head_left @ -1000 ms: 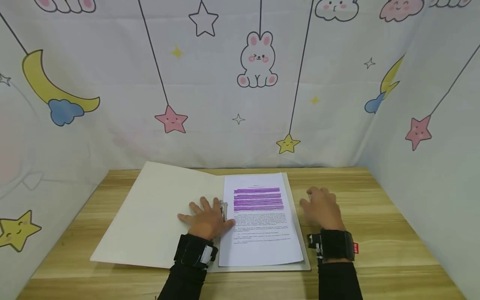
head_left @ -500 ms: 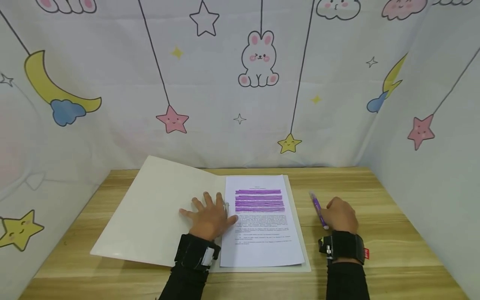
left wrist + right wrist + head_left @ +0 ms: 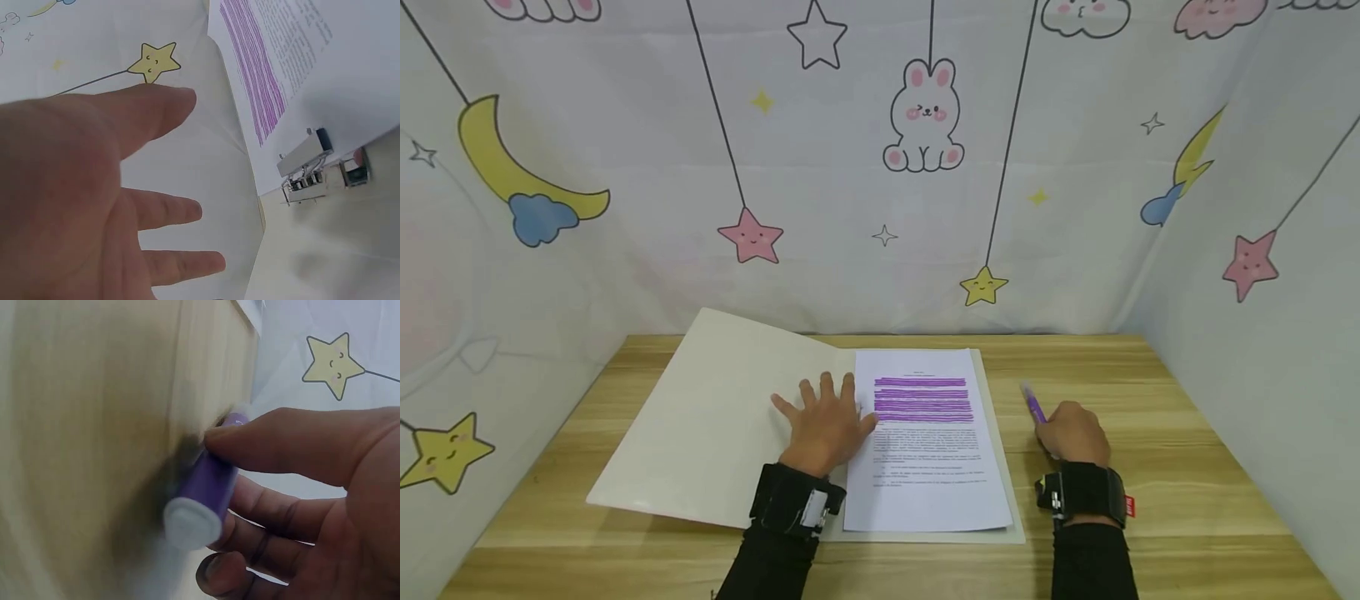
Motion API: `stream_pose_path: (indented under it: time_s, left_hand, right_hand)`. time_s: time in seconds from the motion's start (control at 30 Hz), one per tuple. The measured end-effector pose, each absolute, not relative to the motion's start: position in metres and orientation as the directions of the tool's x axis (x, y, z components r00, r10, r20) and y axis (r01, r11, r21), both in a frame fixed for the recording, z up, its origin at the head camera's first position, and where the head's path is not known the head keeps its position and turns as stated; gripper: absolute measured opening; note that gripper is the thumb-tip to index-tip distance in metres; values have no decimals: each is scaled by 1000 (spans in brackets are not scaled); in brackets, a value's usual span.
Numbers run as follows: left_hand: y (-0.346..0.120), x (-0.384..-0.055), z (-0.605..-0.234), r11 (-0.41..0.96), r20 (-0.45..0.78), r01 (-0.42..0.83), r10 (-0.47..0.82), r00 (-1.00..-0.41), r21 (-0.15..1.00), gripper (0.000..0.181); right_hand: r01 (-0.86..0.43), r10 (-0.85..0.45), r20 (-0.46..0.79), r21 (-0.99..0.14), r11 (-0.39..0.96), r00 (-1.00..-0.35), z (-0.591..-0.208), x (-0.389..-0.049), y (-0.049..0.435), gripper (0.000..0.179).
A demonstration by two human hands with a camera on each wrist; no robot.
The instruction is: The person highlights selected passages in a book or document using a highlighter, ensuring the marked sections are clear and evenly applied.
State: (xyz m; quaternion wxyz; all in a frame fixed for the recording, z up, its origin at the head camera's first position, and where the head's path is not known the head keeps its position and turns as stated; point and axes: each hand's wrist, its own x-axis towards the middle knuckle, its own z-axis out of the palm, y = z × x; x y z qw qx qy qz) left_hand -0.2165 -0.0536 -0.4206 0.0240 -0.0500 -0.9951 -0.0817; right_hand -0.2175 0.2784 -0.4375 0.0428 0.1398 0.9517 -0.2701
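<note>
A white file folder (image 3: 715, 417) lies open, with printed sheets (image 3: 928, 504) on its right side. Purple strokes (image 3: 922, 400) cover the upper lines of text. My left hand (image 3: 823, 429) is over the inner edge of the sheets, fingers spread and thumb reaching over the paper. A metal clip (image 3: 306, 156) at the sheets' edge shows below that hand in the left wrist view. Right of the folder, my right hand (image 3: 1075, 433) holds a purple marker (image 3: 209, 478) between thumb and fingers, close to the table. Its pale far end points away from me.
Wood-grain table (image 3: 1180, 475) surrounds the folder. The folder's left cover stands slightly raised, its near edge casting a shadow. A white cloth (image 3: 820, 292) with cartoon stars, a moon and a rabbit hangs along the back and sides. Both wrists wear black straps.
My right hand has moved right and toward me, away from the folder's edge, bringing the marker into sight. The left hand stays over the folder, shifted slightly up, and the left cover's far corner has risen.
</note>
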Motion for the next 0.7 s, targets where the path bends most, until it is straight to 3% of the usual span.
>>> stream_pose_path:
  time_s: [0.17,0.3,0.5,0.7]
  left_hand:
    - [-52,-216,-417,966,116,166,145,-983,198,69]
    - [-49,-214,-411,942,188,224,180,-965,248,65]
    - [-49,-207,-394,887,342,355,249,-906,294,65]
    - [-51,-202,-377,836,506,473,291,-812,279,68]
  right_hand:
    - [179,180,-57,-587,789,-982,-425,-219,269,28]
    - [-23,40,76,-689,725,-996,-407,-219,244,18]
    - [-317,-169,276,-692,649,-946,-376,-207,202,11]
    - [-421,-263,330,-665,617,-907,-356,-194,187,14]
